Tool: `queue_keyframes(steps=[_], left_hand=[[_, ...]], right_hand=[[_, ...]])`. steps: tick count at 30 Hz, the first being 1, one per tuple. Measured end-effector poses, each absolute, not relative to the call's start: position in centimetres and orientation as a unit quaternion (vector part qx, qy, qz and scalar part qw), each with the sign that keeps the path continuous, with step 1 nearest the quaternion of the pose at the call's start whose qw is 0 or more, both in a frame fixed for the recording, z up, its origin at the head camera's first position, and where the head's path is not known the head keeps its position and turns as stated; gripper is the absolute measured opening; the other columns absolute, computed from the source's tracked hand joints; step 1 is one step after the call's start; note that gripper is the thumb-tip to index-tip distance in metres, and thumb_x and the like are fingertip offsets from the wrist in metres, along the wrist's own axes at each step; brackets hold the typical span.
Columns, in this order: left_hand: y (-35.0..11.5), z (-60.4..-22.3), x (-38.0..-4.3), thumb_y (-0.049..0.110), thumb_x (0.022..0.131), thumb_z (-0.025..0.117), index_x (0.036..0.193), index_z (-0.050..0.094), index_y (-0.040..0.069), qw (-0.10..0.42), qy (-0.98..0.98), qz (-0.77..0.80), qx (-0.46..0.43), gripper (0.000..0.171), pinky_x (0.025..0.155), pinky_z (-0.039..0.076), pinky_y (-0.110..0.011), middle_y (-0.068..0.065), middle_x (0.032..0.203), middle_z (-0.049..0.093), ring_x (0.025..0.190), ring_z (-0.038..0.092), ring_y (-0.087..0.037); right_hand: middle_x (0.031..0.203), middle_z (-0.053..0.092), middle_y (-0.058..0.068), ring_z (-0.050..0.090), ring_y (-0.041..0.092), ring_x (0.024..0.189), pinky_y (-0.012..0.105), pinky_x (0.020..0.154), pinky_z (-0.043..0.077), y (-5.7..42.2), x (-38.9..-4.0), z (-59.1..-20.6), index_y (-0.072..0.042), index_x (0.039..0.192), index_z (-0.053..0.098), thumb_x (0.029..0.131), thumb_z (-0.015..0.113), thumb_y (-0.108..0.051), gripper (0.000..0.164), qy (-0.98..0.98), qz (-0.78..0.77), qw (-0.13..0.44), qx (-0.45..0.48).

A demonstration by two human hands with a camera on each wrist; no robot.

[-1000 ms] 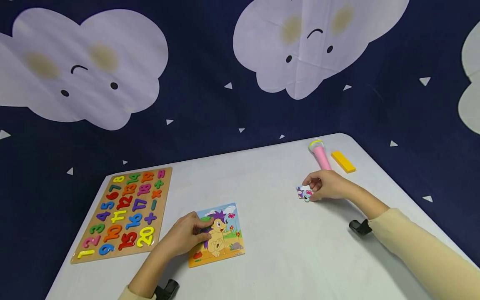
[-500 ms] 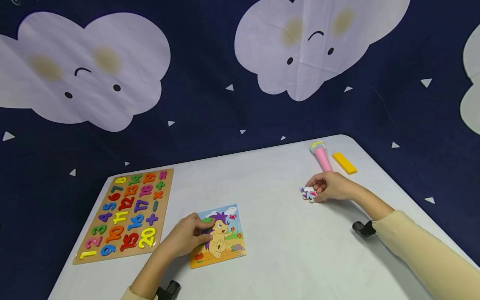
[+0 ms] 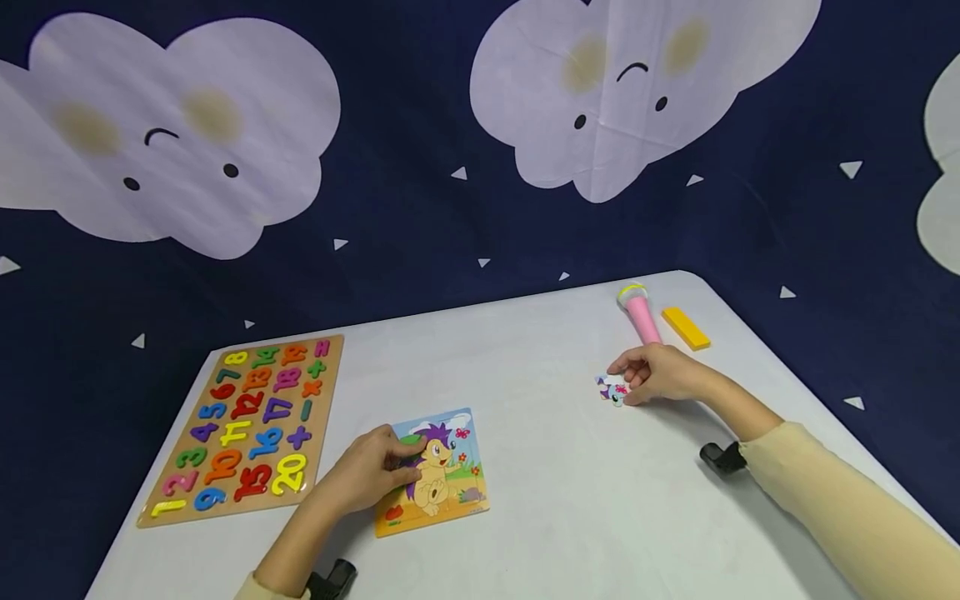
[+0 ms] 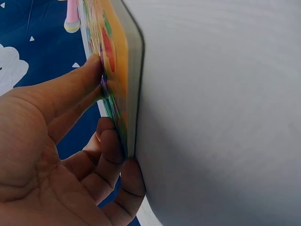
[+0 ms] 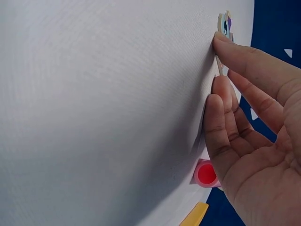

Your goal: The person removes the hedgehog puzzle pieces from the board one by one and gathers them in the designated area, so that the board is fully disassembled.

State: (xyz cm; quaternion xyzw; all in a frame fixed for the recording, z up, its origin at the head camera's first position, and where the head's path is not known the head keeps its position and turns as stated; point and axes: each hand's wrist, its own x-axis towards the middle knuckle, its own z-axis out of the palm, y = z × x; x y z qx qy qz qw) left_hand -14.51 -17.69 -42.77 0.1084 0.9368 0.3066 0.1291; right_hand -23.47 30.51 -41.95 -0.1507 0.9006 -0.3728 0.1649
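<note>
Head view: the right hand (image 3: 663, 372) pinches a small puzzle piece (image 3: 613, 390), at 2 o'clock from the hedgehog puzzle (image 3: 444, 475); a pink microphone (image 3: 642, 319) lies at 1 o'clock from the piece. The left hand (image 3: 369, 468) reaches in from the puzzle's 9 o'clock side, thumb and forefinger resting lightly on its picture.

Left wrist view: the puzzle's thick edge suggests a rigid board; its glossy face may let fingertips skid.

Right wrist view: edge-on, the piece looks thin, probably light and stiff; best held by opposite edges, sparing its narrow tabs, which could chip.
</note>
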Motion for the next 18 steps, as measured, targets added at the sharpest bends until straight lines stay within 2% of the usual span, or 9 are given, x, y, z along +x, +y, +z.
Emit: queue_keyframes(steps=[7, 10, 14, 18], left_hand=[[-17.8, -42.7, -14.5, 0.016, 0.091, 0.087, 0.134, 0.077, 0.018, 0.116, 0.943, 0.290, 0.119, 0.044, 0.063, 0.032, -0.026, -0.002, 0.083, 0.049, 0.077, 0.044, -0.016], [-17.8, -42.6, -14.5, 0.016, 0.090, 0.088, 0.133, 0.078, 0.017, 0.103, 0.947, 0.278, 0.123, 0.045, 0.065, 0.036, -0.025, 0.000, 0.085, 0.053, 0.079, 0.047, -0.015], [-18.0, -42.3, -14.4, 0.017, 0.088, 0.090, 0.133, 0.078, 0.017, 0.078, 0.954, 0.263, 0.119, 0.047, 0.077, 0.050, -0.027, 0.002, 0.096, 0.063, 0.088, 0.054, -0.014], [-18.6, -42.0, -14.2, 0.022, 0.087, 0.092, 0.140, 0.074, 0.016, 0.055, 0.960, 0.250, 0.116, 0.056, 0.099, 0.060, -0.045, -0.004, 0.117, 0.069, 0.105, 0.063, -0.021]], right_hand=[[0.095, 0.066, 0.009, 0.060, 0.013, 0.078, 0.019, 0.067, 0.052, 30.6, -23.5, -41.4, 0.002, 0.128, 0.071, 0.079, 0.092, -0.007, 0.054, 0.904, -0.364, 0.168, -0.148], [0.093, 0.067, 0.008, 0.058, 0.012, 0.075, 0.019, 0.064, 0.049, 30.3, -23.6, -41.0, 0.001, 0.128, 0.071, 0.079, 0.092, -0.008, 0.054, 0.908, -0.360, 0.155, -0.150], [0.092, 0.067, 0.009, 0.057, 0.012, 0.075, 0.019, 0.065, 0.049, 29.2, -23.8, -40.6, 0.001, 0.126, 0.072, 0.083, 0.090, -0.009, 0.048, 0.908, -0.360, 0.131, -0.170], [0.092, 0.068, 0.007, 0.058, 0.012, 0.077, 0.019, 0.065, 0.051, 27.4, -23.9, -40.7, 0.000, 0.123, 0.074, 0.087, 0.088, -0.011, 0.041, 0.905, -0.361, 0.114, -0.193]])
